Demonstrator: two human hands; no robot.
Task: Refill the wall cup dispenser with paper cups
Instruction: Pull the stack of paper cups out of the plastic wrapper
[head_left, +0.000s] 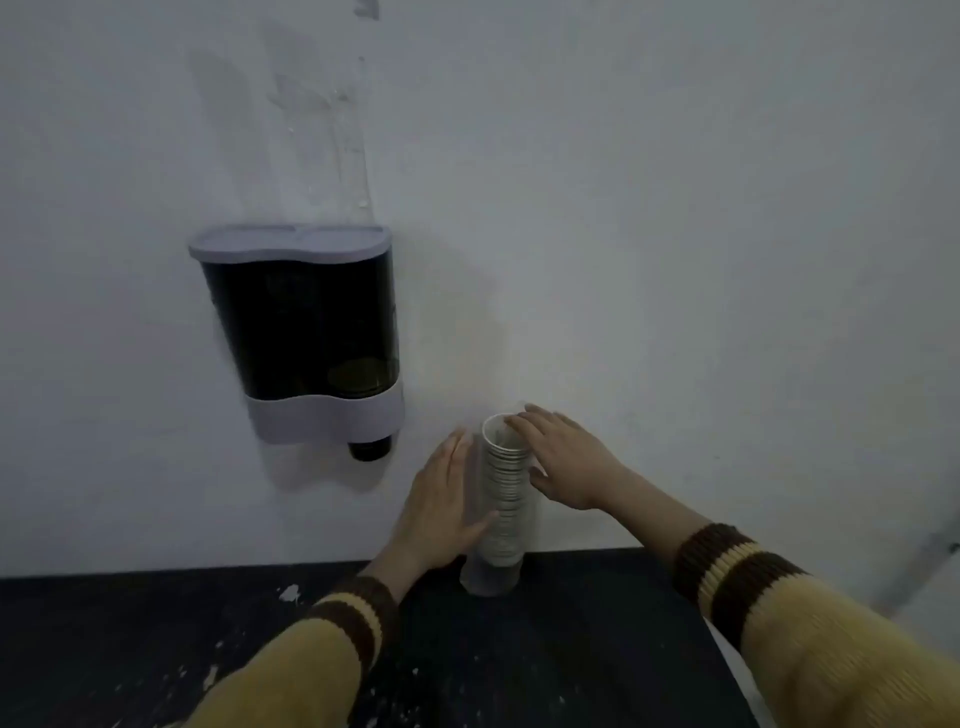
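A tall stack of white paper cups (503, 506) stands upright on the dark counter (571, 639) against the wall. My left hand (441, 506) lies flat against the stack's left side, fingers straight. My right hand (563, 460) is spread open at the stack's top right, its fingertips on the rim of the top cup. Neither hand is closed around the stack. The wall cup dispenser (301, 332) hangs up and to the left: dark smoked body, grey lid shut on top, grey base. A dark cup bottom (370, 448) pokes out under its right side.
The white wall (675, 234) fills the background, with scuffed tape marks above the dispenser. The black counter is speckled with white paint flecks, and its right edge falls away near the lower right corner. My sleeves are yellow knit with brown striped cuffs.
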